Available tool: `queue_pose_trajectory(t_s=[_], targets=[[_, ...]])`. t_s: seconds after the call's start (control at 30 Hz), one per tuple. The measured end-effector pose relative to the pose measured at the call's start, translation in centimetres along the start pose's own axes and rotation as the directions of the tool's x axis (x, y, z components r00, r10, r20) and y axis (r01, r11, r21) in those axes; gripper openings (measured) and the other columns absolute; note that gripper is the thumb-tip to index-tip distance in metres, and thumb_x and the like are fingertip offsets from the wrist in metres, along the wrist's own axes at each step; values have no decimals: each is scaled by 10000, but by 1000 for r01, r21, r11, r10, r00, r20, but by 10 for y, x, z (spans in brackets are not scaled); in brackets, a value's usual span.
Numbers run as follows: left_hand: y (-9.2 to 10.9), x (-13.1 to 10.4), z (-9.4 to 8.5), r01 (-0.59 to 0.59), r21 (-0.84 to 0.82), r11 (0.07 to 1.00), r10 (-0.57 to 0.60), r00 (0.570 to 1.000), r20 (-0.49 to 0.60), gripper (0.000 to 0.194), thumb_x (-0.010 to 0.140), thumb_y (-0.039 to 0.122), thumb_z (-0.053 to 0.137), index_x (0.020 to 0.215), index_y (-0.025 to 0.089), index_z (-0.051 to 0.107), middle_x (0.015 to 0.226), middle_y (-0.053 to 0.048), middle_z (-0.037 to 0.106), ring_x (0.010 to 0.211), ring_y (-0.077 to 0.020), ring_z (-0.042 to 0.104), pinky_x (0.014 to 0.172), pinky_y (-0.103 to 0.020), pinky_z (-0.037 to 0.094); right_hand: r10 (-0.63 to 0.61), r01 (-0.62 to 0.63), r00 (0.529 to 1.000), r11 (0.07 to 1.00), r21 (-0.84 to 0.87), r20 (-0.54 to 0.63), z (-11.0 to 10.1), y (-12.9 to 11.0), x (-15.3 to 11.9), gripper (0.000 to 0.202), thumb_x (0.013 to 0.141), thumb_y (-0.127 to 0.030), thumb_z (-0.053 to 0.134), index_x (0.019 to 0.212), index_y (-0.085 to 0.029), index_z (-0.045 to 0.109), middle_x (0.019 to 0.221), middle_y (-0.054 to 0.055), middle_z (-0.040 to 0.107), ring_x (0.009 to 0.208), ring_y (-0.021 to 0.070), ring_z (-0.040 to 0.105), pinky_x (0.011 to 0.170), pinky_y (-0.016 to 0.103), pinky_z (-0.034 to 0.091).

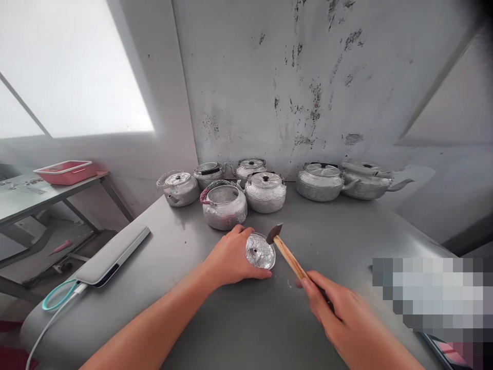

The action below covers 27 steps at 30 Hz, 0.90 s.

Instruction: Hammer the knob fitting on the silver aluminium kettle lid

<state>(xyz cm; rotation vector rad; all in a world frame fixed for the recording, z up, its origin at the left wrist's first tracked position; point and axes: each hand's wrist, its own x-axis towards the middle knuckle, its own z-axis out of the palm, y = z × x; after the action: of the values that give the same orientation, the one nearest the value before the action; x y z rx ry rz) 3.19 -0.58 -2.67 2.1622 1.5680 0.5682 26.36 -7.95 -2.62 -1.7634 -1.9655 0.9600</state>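
Rnd crinkled lid (261, 251), wd-hndl hammer (287, 253) nr it

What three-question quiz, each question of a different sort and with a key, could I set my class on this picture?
1. True or false: the left hand grips the hammer.

2. The left hand touches:
a) the pink basket
b) the metal lid
c) the white cable

3. Fill in the blank: the nearest kettle has no ____ on top.

Key:
1. False; the right hand does.
2. b
3. lid
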Motion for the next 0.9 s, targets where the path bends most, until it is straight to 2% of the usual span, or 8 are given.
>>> queue_pose_trajectory(t_s=[0.2, 0.4, 0.53, 0.67, 0.73, 0.9], targets=[[-1, 0, 1, -27, -11, 1000, 27, 999, -26, 958, 538, 701, 787, 1363, 300, 510, 1232, -65, 576, 1070, -307, 596, 950, -424, 486, -5, 5, 1000, 1000, -25, 3, 6, 12, 3, 409, 1022, -514, 222, 749, -265, 397, 639, -46, 395, 587, 167, 354, 551, 294, 274], [0, 0, 0, -22, -3, 1000, 22, 1000, -11, 993, 532, 735, 766, 1373, 279, 500, 1239, -78, 565, 1080, -321, 596, 949, -429, 493, -24, 24, 1000, 1000, -17, 1, 5, 6, 4, 408, 1023, -518, 222, 751, -267, 393, 638, -54, 359, 580, 162, 332, 541, 290, 260], [0, 1, 0, -41, 5, 999, 41, 999, -14, 959, 553, 713, 768, 1362, 271, 505, 1227, -78, 572, 1068, -309, 606, 968, -427, 491, -34, 34, 999, 999, -35, 9, 5, 6, 5, 396, 1022, -499, 254, 756, -262, 425, 655, -40, 439, 599, 162, 385, 549, 292, 274], [0, 1, -1, -30, 16, 999, 30, 1000, 7, 999, 555, 730, 757, 1398, 276, 469, 1292, -93, 547, 1129, -329, 586, 985, -441, 486, -6, 2, 1000, 990, 142, 31, 0, 1, 2, 390, 1010, -502, 294, 729, -254, 399, 623, -65, 356, 526, 126, 317, 485, 269, 243], [0, 0, -2, -24, 23, 999, 24, 1000, 16, 1022, 558, 727, 755, 1417, 266, 451, 1321, -102, 530, 1151, -341, 577, 991, -448, 482, 33, -42, 999, 966, 255, 38, -4, -4, -1, 368, 1004, -492, 312, 733, -254, 385, 642, -66, 362, 499, 109, 308, 444, 252, 232], [5, -3, -7, -51, 30, 998, 51, 999, 18, 933, 580, 598, 782, 1404, 310, 455, 1345, -74, 495, 1111, -327, 602, 977, -431, 492, 84, -124, 990, 892, 435, 111, -8, -10, -4, 342, 992, -484, 317, 749, -254, 382, 674, -71, 389, 463, 83, 315, 383, 210, 269]])
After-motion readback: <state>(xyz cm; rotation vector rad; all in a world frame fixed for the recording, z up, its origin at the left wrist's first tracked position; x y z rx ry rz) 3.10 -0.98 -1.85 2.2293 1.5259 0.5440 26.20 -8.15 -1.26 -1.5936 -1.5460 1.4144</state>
